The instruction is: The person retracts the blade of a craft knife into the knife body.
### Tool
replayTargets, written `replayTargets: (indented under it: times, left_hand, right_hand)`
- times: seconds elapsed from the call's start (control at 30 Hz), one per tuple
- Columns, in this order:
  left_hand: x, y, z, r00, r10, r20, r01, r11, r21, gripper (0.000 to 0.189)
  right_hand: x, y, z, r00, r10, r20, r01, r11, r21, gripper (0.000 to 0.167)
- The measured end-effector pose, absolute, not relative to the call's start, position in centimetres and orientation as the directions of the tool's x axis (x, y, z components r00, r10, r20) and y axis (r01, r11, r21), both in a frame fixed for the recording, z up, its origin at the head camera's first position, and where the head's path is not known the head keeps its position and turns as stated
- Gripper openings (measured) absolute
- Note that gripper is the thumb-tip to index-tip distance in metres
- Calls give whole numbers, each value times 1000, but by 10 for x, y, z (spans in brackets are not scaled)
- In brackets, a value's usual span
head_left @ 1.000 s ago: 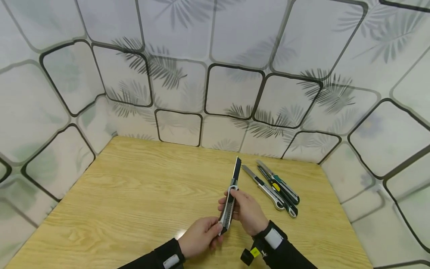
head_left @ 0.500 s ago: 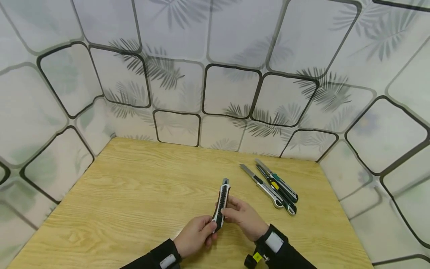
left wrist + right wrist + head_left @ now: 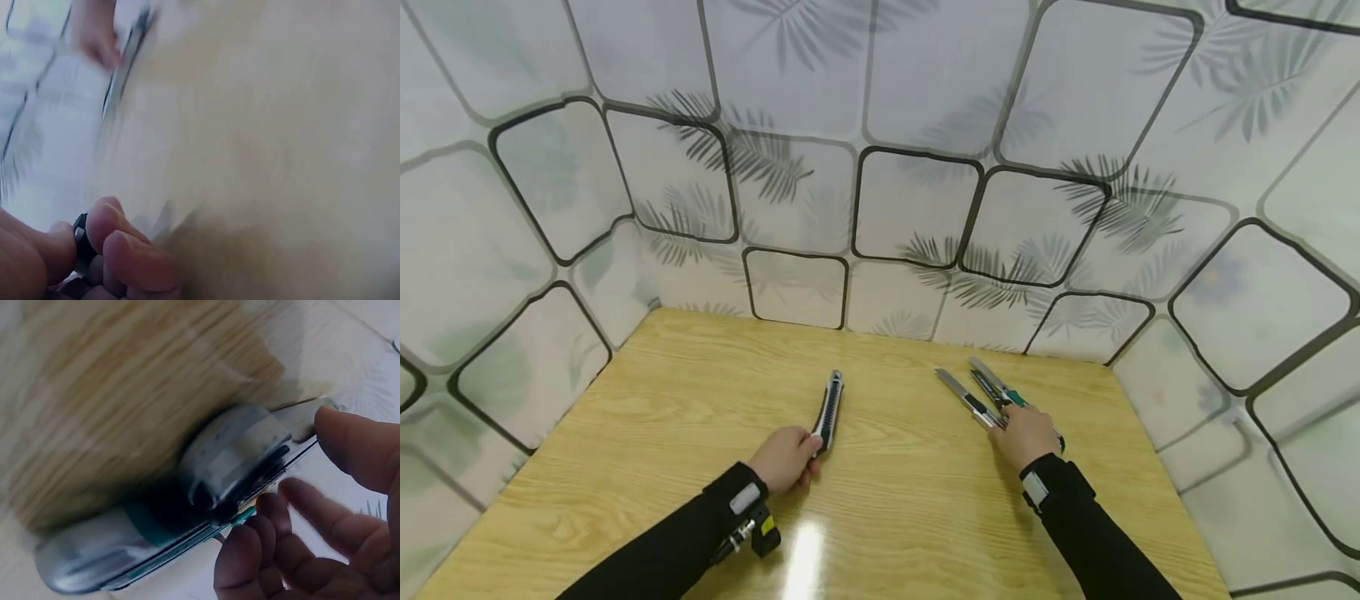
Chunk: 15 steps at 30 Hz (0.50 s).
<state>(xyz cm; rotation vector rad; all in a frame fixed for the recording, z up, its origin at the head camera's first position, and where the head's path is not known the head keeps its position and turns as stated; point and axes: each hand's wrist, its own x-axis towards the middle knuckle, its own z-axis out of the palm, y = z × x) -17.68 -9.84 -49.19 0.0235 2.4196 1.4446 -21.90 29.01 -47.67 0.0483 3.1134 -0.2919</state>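
My left hand pinches the rear end of a white-and-black utility knife between thumb and fingers. The knife points away from me, with no blade extended. In the left wrist view only its dark end shows between the fingertips. Over on the right, my right hand is over a group of utility knives and covers their handles. A silver one has its blade out; beside it lies one with a green slider. In the right wrist view, thumb and loosely bent fingers stand spread either side of a knife handle.
The knives lie on a light wood-grain table. Patterned sheeting encloses it at the back and both sides. A small camera hangs under the left wrist.
The white-and-black knife's long blade has been drawn in. The right hand has left that knife and moved right to the group. The left hand has carried the knife leftward and farther away.
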Motion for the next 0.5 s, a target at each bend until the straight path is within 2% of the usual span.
replayTargets:
  times: [0.17, 0.3, 0.4, 0.5]
  left_hand:
    - [-226, -140, -484, -930, 134, -343, -198, 604, 772, 35]
    - [-249, -165, -489, -927, 113, -357, -193, 672, 715, 41]
    - [-252, -173, -494, -950, 69, -304, -159, 732, 663, 52]
    - [-244, -166, -492, -985, -5, -174, -118, 751, 649, 49]
  right_hand:
    - [-220, 283, -478, -997, 31, -70, 41, 988, -150, 30]
    - [-217, 277, -476, -995, 21, -93, 36, 985, -168, 26]
    - [-212, 275, -473, -993, -1, -122, 35, 956, -293, 23]
    - [-204, 268, -467, -983, -33, -182, 74, 831, -551, 28]
